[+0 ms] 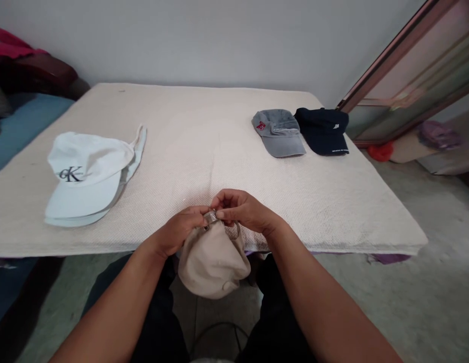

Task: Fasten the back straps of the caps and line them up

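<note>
Beige cap (214, 264) hangs at the desk's (333, 212) near edge, left hand (181, 227) and right hand (247, 210) pinching its strap beside the shiny fastening (211, 217), seemingly to steady it.

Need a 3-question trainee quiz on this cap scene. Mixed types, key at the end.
1. True or false: the left grip and right grip are both on the beige cap.

2. Multiple choice: which cap lies right beside the gray cap?
A) beige cap
B) white cap
C) navy cap

3. Fill in: the white cap at picture left bears the black letters ____.

Key: 1. True. 2. C. 3. CK.
</note>
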`<state>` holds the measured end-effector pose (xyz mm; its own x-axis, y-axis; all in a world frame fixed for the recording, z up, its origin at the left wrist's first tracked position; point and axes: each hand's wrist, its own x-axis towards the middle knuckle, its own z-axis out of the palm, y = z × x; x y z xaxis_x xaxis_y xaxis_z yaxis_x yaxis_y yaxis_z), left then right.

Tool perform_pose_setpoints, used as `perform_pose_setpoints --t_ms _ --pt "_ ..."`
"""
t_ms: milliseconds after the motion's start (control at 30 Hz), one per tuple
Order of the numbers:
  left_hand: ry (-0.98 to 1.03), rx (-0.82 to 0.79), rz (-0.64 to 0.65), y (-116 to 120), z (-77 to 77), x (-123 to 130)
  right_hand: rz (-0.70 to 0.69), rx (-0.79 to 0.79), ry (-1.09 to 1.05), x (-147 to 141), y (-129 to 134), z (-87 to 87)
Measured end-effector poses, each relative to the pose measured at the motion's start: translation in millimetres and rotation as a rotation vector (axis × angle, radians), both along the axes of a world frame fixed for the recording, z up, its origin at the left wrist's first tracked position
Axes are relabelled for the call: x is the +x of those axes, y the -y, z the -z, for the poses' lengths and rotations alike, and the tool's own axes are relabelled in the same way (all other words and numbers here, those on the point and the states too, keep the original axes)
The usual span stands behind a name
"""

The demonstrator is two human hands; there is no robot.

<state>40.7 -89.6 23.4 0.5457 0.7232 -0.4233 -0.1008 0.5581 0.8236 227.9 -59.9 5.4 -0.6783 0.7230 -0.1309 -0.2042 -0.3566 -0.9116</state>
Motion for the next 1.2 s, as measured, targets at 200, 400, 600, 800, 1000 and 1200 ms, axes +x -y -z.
perform_pose_setpoints --t_ms 200,400,600,800,1000,1200 --pt "0.105 -0.084 0.061 1.2 3.8 -8.1 -0.019 0.024 -0.016 2.0 -1.1 0.6" --pt "0.105 -0.068 0.056 3.3 -0.2 -6.8 -0.022 0.037 -0.001 -1.0 -2.4 0.6" --pt "0.037 -0.038 -0.076 1.5 -0.6 -12.2 -0.052 0.028 0.027 1.5 -1.7 0.9" --pt "0.016 -0.049 -0.077 1.6 1.4 -17.0 -0.023 -0.002 -0.028 -4.3 -0.2 3.1" --pt "0.026 -0.064 -0.073 2.1 4.3 -17.7 0.019 0.007 -0.017 -7.3 -0.7 1.7" --pt "0.005 -0.062 -0.108 2.5 6.3 -19.0 0.028 -0.025 -0.026 -9.9 -0.6 -0.4"
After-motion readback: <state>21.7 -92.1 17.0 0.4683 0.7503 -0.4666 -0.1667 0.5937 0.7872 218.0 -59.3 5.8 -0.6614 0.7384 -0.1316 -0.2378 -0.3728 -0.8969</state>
